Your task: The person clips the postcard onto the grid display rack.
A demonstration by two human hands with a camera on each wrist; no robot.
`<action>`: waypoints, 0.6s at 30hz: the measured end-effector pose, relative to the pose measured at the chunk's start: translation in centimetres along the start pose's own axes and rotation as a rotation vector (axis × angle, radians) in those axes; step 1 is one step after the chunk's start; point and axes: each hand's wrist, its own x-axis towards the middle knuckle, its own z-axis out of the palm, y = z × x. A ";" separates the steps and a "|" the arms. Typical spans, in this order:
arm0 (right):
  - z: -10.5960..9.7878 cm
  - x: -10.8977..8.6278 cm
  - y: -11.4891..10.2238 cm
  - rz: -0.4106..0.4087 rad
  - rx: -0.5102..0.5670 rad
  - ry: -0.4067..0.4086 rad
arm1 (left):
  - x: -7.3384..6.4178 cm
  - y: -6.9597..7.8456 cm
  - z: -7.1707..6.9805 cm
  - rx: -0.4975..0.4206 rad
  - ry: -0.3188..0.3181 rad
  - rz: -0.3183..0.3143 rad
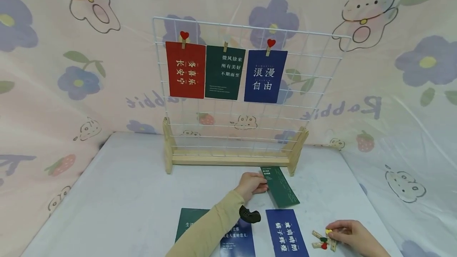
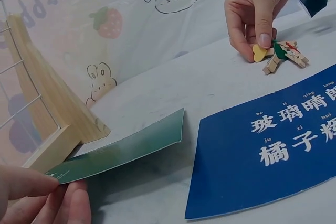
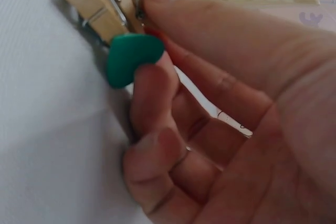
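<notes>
My left hand pinches a green card by its left edge, thumb on top and fingers beneath. In the left wrist view the card is tilted beside the stand's wooden foot. At the lower right, my right hand pinches a small wooden clothespin with a yellow heart between thumb and fingers. It is right at a little heap of wooden clothespins with coloured hearts. A green heart lies close against the fingertips in the right wrist view.
A white wire grid on a wooden base stands at the back. Clothespins hold a red card, a green card and a blue card on it. More cards lie in front, including a blue one; my left sleeve partly covers two others.
</notes>
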 end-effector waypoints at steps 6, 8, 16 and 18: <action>0.1 0.0 -0.1 -0.006 0.026 -0.002 | -0.2 0.3 -0.6 0.006 0.004 0.008; 0.0 0.1 -0.1 -0.017 0.025 0.006 | -0.3 0.4 -0.8 0.003 0.008 0.006; 0.0 0.2 -0.3 -0.019 0.008 -0.003 | -0.6 0.7 -1.5 0.017 0.003 0.011; -0.1 0.3 -0.3 -0.029 0.005 -0.016 | -0.8 0.8 -1.7 0.024 0.001 0.019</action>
